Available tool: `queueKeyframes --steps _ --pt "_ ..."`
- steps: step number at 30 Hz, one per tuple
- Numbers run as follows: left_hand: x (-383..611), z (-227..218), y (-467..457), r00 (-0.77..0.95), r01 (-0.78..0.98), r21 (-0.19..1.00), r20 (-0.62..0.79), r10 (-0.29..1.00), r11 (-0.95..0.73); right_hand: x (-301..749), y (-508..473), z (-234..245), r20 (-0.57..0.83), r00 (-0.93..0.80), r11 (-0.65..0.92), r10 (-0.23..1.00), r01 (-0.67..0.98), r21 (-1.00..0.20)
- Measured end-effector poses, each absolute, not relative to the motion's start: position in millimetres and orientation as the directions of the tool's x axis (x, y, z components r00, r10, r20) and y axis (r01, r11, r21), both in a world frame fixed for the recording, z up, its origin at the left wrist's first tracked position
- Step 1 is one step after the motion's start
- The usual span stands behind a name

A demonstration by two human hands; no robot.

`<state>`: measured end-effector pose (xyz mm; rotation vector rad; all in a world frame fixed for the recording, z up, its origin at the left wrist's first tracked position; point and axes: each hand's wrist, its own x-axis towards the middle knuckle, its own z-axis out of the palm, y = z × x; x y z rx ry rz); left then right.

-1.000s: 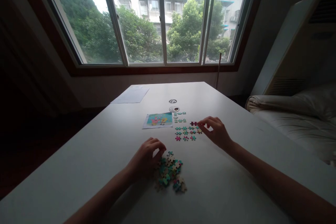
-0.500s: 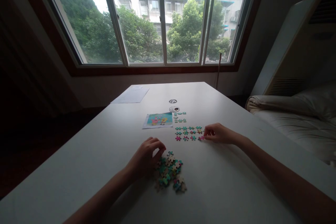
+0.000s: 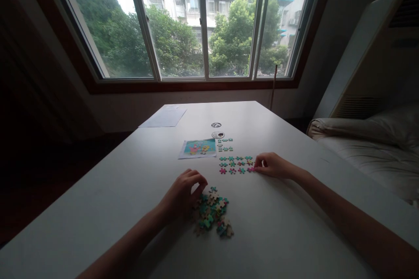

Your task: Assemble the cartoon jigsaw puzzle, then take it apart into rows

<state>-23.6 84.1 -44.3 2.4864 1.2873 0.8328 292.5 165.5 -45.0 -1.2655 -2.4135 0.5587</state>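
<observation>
At the right end of the nearest row of jigsaw pieces [image 3: 232,171], my right hand [image 3: 272,165] pinches a pink puzzle piece [image 3: 250,169] that lies at table level. My left hand [image 3: 183,189] rests at the left side of a loose pile of jigsaw pieces [image 3: 212,209]. Its fingers are curled, with the thumb and index fingertips close together; whether a piece is between them is hidden. The pile mixes teal, yellow and pink faces with bare brown backs. Beyond the rows lies a picture sheet [image 3: 198,148] with two cartoon figures.
Several flat-edged pieces [image 3: 225,149] lie right of the picture sheet. Two round table inserts [image 3: 218,135] sit behind them. White papers [image 3: 163,117] lie at the far left of the white table [image 3: 114,192]. A padded seat [image 3: 360,148] stands to the right.
The pink piece now sits slightly closer to its row, with my right hand still at it. My left hand stays beside the pile. The view has shifted very slightly.
</observation>
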Motion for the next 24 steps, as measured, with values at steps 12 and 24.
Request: queueKeyframes --steps 12,24 --pt "-25 -47 86 0.457 0.693 0.423 0.369 0.809 -0.584 237 108 -27 0.223 -0.761 0.765 0.609 0.491 -0.416" --pt "-23 -44 84 0.456 0.688 0.419 0.386 0.802 -0.593 197 74 -46 0.226 -0.776 0.757 0.589 0.432 -0.491"
